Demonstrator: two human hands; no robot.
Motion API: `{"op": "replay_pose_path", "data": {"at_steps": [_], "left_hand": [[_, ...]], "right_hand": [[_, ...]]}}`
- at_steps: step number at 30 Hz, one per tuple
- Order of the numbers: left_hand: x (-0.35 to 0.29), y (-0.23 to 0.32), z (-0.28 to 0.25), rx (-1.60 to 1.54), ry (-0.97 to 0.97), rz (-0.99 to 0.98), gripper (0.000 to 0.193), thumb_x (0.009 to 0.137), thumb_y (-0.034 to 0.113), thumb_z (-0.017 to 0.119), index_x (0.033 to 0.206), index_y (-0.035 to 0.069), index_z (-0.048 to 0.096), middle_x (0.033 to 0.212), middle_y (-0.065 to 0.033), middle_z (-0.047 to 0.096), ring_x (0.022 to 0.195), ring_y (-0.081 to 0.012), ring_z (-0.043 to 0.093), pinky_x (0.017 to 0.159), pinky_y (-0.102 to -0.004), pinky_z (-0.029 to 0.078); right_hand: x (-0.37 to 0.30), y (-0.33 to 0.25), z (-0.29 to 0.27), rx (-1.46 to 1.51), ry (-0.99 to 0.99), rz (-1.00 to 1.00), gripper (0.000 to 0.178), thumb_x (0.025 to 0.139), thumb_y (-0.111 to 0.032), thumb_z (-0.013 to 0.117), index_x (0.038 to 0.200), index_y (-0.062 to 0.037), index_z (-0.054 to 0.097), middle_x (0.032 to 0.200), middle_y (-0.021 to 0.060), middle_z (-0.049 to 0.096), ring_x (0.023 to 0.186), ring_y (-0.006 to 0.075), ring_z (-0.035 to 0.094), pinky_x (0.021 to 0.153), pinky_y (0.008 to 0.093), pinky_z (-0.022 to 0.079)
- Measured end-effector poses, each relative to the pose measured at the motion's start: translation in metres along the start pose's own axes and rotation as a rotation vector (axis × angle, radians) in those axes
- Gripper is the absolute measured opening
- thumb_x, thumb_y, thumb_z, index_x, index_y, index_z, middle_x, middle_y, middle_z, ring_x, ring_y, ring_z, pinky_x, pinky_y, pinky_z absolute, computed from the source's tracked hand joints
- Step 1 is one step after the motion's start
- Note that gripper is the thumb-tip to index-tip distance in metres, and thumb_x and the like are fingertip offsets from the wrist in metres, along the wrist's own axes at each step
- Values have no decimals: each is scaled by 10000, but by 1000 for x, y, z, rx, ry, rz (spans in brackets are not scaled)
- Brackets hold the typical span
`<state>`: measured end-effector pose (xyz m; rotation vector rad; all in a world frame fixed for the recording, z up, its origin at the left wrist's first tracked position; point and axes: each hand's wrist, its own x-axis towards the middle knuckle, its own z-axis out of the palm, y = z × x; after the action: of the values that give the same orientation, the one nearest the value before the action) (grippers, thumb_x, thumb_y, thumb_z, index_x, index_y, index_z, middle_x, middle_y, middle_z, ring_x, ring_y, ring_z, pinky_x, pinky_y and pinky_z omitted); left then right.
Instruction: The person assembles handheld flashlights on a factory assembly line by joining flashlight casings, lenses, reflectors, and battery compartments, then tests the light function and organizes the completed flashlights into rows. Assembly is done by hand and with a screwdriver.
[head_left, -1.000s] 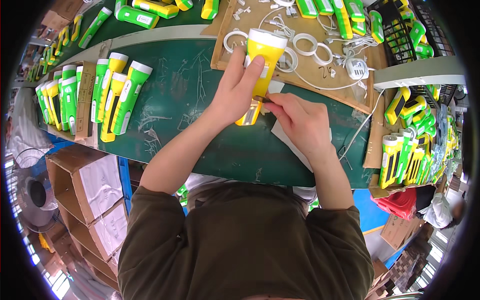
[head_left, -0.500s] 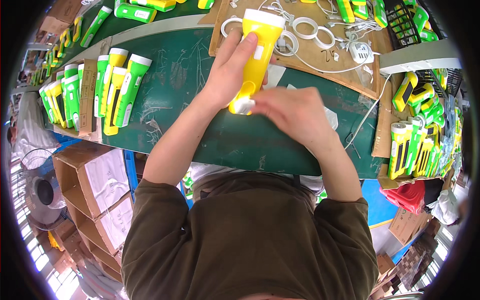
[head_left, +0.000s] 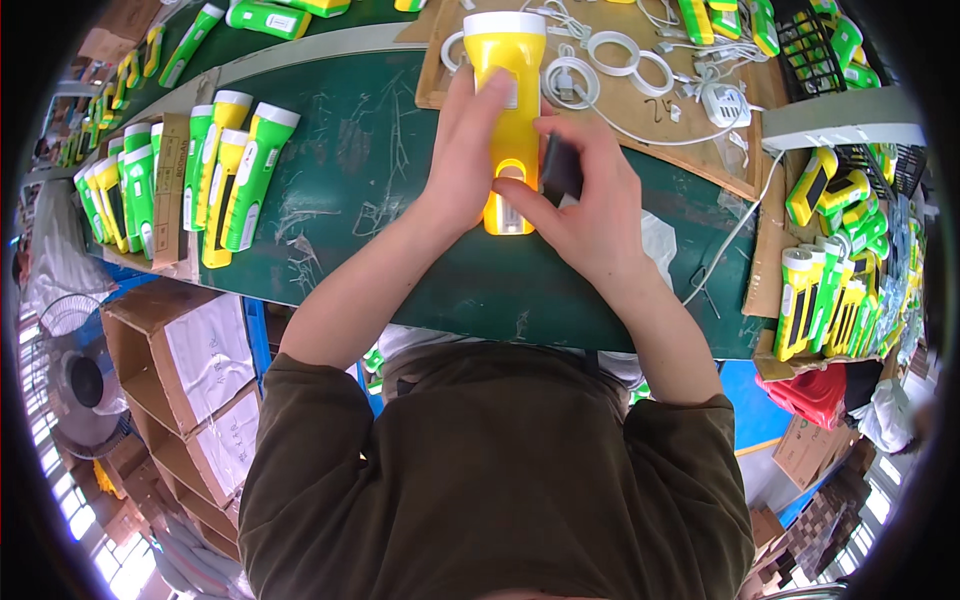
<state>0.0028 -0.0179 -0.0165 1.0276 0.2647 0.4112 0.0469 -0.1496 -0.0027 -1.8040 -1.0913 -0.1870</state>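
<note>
A yellow flashlight (head_left: 515, 130) with a white head points away from me above the green table. My left hand (head_left: 462, 150) wraps its left side, the thumb lying along the body near the white switch. On the other side my right hand (head_left: 595, 190) closes round the lower body, its thumb pressed on the recess near the tail. Between the right fingers and the body a dark flat rectangular piece (head_left: 562, 167) sticks out; whether it is attached to the flashlight I cannot tell. The tail end shows a pale, clear-looking section.
Upright green and yellow flashlights (head_left: 240, 170) stand at the left beside a cardboard divider (head_left: 172, 190). White cables and rings lie on a wooden board (head_left: 640, 110) with a white charger block (head_left: 726, 104). More flashlights (head_left: 825, 300) fill a box at the right. A loose cable (head_left: 735, 225) crosses the table.
The flashlight has swung more upright and slightly left. My right hand has moved up from its tail to grip the side, and the dark piece has come into view.
</note>
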Motion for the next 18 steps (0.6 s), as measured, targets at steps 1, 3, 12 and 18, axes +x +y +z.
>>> {"op": "replay_pose_path", "data": {"at_steps": [1,3,12,18], "left_hand": [[-3,10,3,11,-14,-53,358,958,312,528,1188,66,405,916,-116,591,606,-205,615,523,-346,524],[-5,14,1,54,-43,-100,364,964,333,511,1192,63,424,947,-111,592,652,-199,617,555,-347,529],[3,18,-4,22,-115,-194,304,987,340,456,1119,68,429,927,-97,578,619,-184,583,530,-343,507],[5,20,-2,-294,-103,-214,443,998,421,391,1235,49,434,976,-96,576,805,-210,623,675,-376,559]], "right_hand": [[2,-1,-3,8,-67,132,438,698,-259,834,1006,-84,577,806,93,552,708,282,581,615,361,476],[2,5,-10,13,-134,270,430,717,-291,835,968,-62,570,802,100,556,701,296,580,611,367,477],[14,63,-33,-331,-33,363,326,780,-220,774,809,-16,521,733,147,596,679,347,537,635,420,453],[11,46,-33,84,202,396,130,888,-128,665,889,-19,594,756,62,624,729,146,577,655,290,448]]}}
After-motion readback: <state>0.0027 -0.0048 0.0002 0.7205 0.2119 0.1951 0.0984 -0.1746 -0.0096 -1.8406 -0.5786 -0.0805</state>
